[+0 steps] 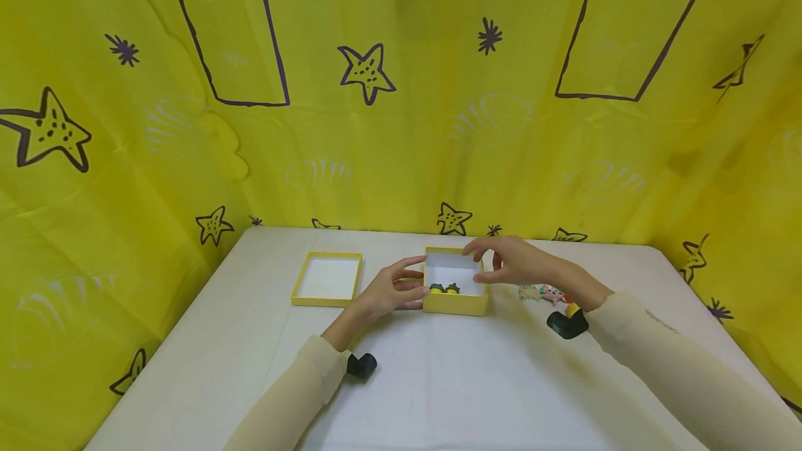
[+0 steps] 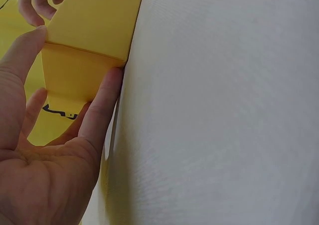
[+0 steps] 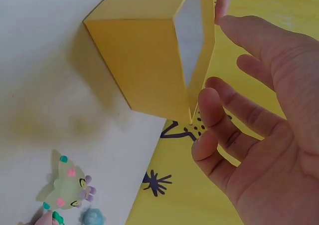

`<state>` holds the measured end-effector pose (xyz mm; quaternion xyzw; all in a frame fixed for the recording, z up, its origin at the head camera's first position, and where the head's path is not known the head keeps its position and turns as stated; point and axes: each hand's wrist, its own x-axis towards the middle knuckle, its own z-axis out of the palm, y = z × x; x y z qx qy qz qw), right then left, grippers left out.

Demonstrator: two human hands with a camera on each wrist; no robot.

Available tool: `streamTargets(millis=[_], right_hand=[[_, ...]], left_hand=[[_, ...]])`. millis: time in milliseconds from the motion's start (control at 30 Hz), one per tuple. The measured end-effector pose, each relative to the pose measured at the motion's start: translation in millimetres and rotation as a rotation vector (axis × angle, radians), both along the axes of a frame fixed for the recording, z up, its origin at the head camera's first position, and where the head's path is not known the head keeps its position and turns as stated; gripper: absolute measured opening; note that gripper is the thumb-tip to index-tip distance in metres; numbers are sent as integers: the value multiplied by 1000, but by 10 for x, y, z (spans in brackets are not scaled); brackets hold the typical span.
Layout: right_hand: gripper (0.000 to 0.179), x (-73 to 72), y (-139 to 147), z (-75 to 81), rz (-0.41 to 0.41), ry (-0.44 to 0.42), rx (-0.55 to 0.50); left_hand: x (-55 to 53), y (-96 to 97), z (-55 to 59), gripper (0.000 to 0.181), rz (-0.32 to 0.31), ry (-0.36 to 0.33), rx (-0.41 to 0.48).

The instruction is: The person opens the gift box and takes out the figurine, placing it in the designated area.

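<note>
A yellow box with a white inside stands uncovered on the table. Two small figurines with dark tops and yellow lower parts lie in it, near its front wall. My left hand rests against the box's left side. In the left wrist view its fingers lie along that wall and its thumb touches a corner of the rim. My right hand hovers over the box's right edge, fingers loosely bent and apart. Nothing shows between those fingers in the right wrist view.
Left of the box lies a shallow yellow-rimmed lid, white side up. Several small colourful figurines sit on the white table at the right, partly hidden by my right forearm. A yellow patterned curtain hangs behind the table.
</note>
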<state>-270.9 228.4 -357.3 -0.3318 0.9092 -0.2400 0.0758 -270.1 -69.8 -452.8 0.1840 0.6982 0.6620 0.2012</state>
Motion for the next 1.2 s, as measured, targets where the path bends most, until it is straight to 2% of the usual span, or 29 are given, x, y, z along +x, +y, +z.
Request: streamTargets(millis=[533,900,1200], right_hand=[[44,-139,-180,-171,30,-29,10],[40,-171,-278,-174,29,-37,57],[42,-159,-387,-195,43,-102,114]], left_hand=[[-8,2,-20,74,12,-15,-14],[1,10,15,74,20,-35,-5],[3,2,15,74,2,-23,2]])
